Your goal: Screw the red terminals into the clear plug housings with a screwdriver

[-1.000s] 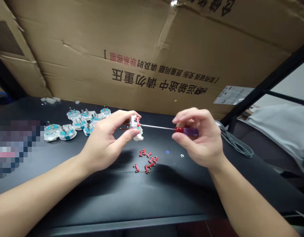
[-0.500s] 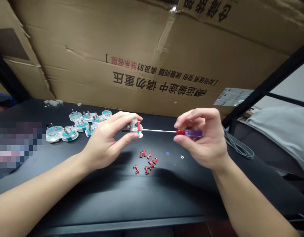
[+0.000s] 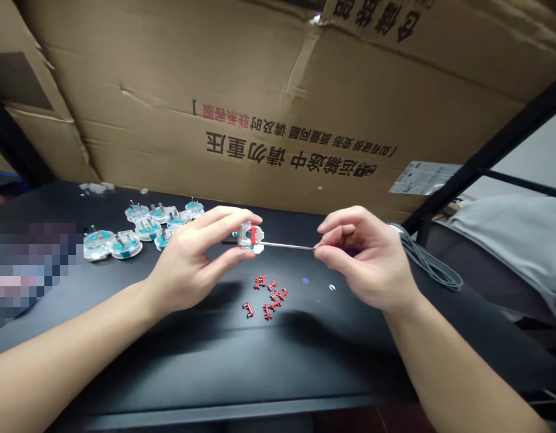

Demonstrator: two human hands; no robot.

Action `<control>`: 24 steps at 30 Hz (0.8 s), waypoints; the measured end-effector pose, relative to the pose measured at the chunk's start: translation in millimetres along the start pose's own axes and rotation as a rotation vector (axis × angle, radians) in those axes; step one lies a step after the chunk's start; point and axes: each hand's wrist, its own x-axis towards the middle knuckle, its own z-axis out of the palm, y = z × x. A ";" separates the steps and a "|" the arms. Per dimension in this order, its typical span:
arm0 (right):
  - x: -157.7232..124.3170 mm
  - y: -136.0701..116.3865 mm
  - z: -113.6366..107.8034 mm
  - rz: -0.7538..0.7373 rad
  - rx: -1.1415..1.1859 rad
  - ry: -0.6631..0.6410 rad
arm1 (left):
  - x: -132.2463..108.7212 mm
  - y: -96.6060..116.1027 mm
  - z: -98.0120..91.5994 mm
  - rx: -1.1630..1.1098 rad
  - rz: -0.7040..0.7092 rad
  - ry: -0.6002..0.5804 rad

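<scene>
Right hand has shifted slightly toward the housing; its fingertips pinch the screwdriver. Left hand's fingers, parted by the housing's width, grip it.

The small boxy plastic piece I hold is clear with a bright red bar, and my thin straight metal screwdriver shaft is silver. On my flat black tabletop I see little red barbell-shaped clips and round transparent plugs showing turquoise. The brown cardboard sheet carries black and red printed characters.
</scene>
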 end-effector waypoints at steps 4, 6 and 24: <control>1.5 -1.0 0.6 -0.109 -0.129 -0.025 | 1.5 -1.2 -0.3 0.011 0.052 0.002; 1.9 -2.4 2.1 -0.274 -0.223 0.027 | 1.7 -1.3 0.5 0.013 0.042 0.002; 2.0 -11.2 5.4 0.001 -0.112 -0.165 | 6.7 -0.6 -3.3 -0.028 -0.072 -0.191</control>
